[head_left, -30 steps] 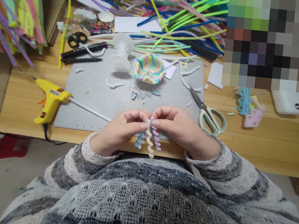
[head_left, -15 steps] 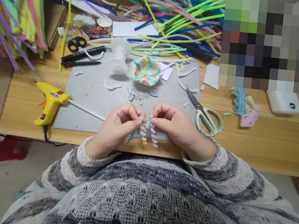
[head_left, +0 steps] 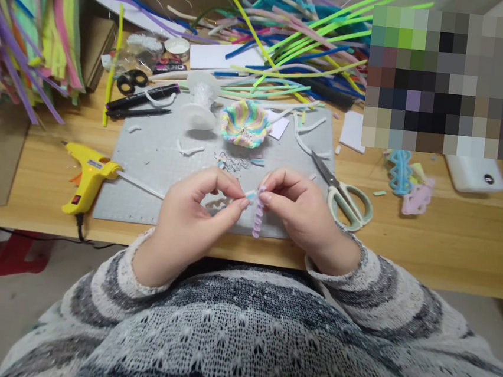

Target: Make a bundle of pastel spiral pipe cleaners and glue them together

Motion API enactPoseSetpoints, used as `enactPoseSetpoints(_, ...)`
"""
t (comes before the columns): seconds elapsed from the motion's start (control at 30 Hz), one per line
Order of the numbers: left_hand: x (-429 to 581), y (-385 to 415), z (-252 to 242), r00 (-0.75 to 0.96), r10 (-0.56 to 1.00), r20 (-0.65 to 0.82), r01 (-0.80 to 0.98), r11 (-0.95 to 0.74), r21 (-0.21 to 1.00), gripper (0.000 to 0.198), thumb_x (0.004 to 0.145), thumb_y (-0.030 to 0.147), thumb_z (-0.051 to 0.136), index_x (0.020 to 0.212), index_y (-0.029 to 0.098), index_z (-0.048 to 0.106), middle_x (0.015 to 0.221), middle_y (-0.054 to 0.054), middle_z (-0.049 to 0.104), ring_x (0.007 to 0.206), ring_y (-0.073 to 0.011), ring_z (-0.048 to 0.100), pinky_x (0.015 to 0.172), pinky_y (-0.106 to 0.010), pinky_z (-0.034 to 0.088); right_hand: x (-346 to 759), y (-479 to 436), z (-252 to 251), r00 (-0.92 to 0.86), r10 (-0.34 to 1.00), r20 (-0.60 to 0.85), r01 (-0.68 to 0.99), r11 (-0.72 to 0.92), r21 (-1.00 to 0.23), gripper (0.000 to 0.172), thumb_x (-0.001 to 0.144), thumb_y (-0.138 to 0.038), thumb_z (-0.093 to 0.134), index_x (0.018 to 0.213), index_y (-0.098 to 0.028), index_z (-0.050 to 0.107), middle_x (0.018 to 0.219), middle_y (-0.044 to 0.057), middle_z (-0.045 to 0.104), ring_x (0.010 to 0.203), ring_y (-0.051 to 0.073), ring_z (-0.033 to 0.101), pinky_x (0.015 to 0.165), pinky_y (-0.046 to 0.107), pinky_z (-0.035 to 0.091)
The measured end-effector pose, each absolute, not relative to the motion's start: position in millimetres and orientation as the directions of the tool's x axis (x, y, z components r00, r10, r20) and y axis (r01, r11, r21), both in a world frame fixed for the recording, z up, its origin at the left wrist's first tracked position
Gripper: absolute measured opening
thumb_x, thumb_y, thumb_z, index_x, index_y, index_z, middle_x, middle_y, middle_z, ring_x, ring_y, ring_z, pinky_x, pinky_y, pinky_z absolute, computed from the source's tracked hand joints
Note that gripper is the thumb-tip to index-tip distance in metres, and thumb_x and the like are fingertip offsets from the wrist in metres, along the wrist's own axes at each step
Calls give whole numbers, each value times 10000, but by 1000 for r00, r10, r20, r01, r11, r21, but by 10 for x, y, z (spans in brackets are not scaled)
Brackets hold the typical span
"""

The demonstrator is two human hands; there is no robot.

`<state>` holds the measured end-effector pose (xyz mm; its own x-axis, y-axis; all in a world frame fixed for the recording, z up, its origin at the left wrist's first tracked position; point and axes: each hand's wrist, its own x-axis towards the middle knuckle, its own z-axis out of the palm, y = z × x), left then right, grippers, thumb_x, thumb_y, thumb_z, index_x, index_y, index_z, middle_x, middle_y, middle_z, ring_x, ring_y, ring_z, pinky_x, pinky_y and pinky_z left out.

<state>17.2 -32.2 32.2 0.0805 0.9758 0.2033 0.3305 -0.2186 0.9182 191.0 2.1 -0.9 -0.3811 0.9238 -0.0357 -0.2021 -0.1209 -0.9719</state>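
Observation:
Close to the table's front edge, my left hand (head_left: 200, 207) pinches the ends of curled pipe cleaners, one pale blue and one whitish (head_left: 218, 204); the rest of them is partly hidden behind the fingers. Facing it, my right hand (head_left: 296, 210) grips the top of a lilac pipe cleaner coil (head_left: 258, 220) that hangs down. The held ends nearly meet between my fingertips. Beyond them on the grey cutting mat (head_left: 146, 172) lie thin wire scraps (head_left: 238, 162) and a ruffled pastel flower-like piece (head_left: 246, 124) made of pipe cleaners.
A yellow hot glue gun (head_left: 87, 175) lies at the left, its glue stick over the mat. Scissors (head_left: 350, 205) rest on the mat's right edge. A clear spool (head_left: 201, 101), markers (head_left: 142, 100) and piled pipe cleaners (head_left: 292, 38) fill the back.
My left hand has turned so its pipe cleaners point sideways, behind the fingers, instead of hanging. The lilac coil stays in my right hand, slightly higher.

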Motion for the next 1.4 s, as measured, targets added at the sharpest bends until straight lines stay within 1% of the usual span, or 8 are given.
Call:
enactPoseSetpoints(0.17,270,-334,167,-33,960,278,299,-256,919,91,775,158,713,818,192,641,798,-2,672,792,-138,610,768,-290,474,1889,-6,4,-338,940,43,-192,-24,-981,124,775,-218,709,743,-188,592,718,-31,600,681,95,553,657,252,464)
enactPoseSetpoints(0.27,287,-336,128,-65,971,232,262,-207,943,93,773,198,732,850,209,681,823,-8,699,795,-147,609,765,-300,469,1892,-13,2,-338,938,74,-171,16,-985,136,787,-253,708,753,-191,592,723,-27,599,689,102,556,660,261,466)
enactPoseSetpoints(0.47,295,-318,140,-55,994,97,155,-87,984,82,764,267,751,780,214,690,796,-19,692,811,-171,601,791,-323,466,1899,-21,23,-335,940,72,-117,34,-993,174,794,-324,709,761,-200,590,735,-16,602,706,117,557,674,277,472)
enactPoseSetpoints(0.7,282,-279,113,-3,1000,-14,-24,14,1000,124,728,255,775,728,206,660,774,-7,641,777,-147,570,756,-287,467,1890,-19,23,-351,936,33,-131,-14,-991,204,782,-372,728,782,-201,616,761,-8,622,740,123,573,720,286,487)
enactPoseSetpoints(0.93,245,-228,82,64,994,-93,-167,103,981,124,702,224,796,707,197,676,755,7,658,739,-118,585,715,-244,476,1884,-3,30,-396,918,-4,-147,-68,-987,200,772,-365,737,775,-195,632,751,-13,617,725,117,557,727,281,480)
enactPoseSetpoints(1.07,209,-210,97,91,985,-143,-140,155,978,133,686,249,811,715,189,696,743,0,689,708,-120,606,686,-247,488,1892,9,23,-419,906,-62,-147,-135,-980,217,757,-374,748,779,-190,636,729,-23,599,680,104,529,686,265,463)
enactPoseSetpoints(1.27,196,-196,167,24,992,-120,65,118,991,165,689,303,809,723,171,715,716,-18,708,657,-124,608,643,-253,483,1908,40,-18,-472,865,-168,-209,-295,-932,156,754,-294,749,782,-177,650,702,-38,590,625,77,507,608,223,426)
enactPoseSetpoints(1.4,197,-159,179,122,983,-139,-31,144,989,213,656,276,830,802,168,720,764,-25,728,693,-134,643,655,-250,508,1915,72,-22,-582,769,-265,-240,-474,-847,111,761,-266,710,779,-173,651,631,-49,564,546,73,474,522,209,386)
